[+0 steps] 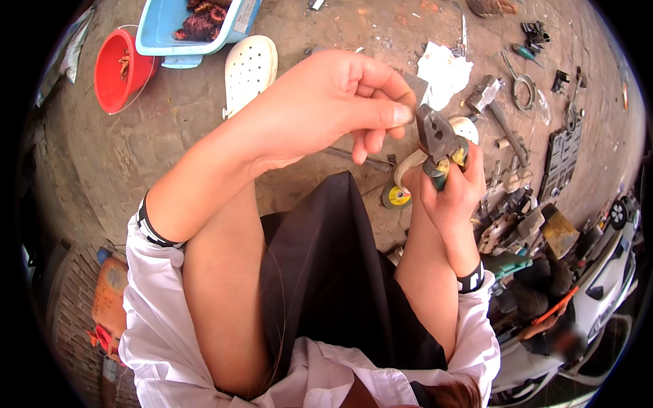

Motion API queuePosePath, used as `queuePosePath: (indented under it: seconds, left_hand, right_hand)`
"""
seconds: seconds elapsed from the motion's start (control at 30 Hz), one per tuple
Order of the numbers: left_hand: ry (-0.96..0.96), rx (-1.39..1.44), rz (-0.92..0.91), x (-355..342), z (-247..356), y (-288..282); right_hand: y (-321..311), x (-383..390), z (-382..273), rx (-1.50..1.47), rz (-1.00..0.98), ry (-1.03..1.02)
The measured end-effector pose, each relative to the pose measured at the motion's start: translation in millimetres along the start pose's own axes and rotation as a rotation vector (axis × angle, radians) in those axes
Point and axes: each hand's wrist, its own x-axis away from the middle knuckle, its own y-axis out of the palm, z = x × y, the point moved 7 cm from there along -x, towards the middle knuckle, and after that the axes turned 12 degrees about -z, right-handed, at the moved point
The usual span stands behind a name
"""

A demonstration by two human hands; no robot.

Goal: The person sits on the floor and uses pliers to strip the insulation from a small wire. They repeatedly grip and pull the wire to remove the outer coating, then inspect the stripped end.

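Head view: the left hand (340,102) reaches across the middle, its thumb and forefinger pressed together and the other fingers curled; whether something thin is pinched between them I cannot tell. The right hand (452,194) is closed around the dark-and-yellow handles of a pair of pliers (442,144), whose metal head points to the far side, just beside the left thumb tip. The pliers are held above the ground, right of the middle.

Nearer than the pliers and a little left, a yellow-faced disc (396,196) lies near the right leg. Far left are a red bucket (112,75) and a blue basin (173,49) with dark reddish coils in it; a white clog (252,71) is on the foot beside the basin. Beyond the pliers lies crumpled white paper (442,71), with a hammer (503,119) to its right and a black tool case (561,163) farther right.
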Motion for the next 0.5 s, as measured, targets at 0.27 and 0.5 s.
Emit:
queuePosePath:
  seconds: [0.27,0.5]
  left_hand:
    - [-0.193,0.043,-0.161,49,-17,9]
    - [-0.148,0.057,0.001,38,-20,1]
  right_hand:
    - [-7,35,58,-0.177,-0.026,0.289]
    - [8,19,3,-0.261,-0.432,-0.03]
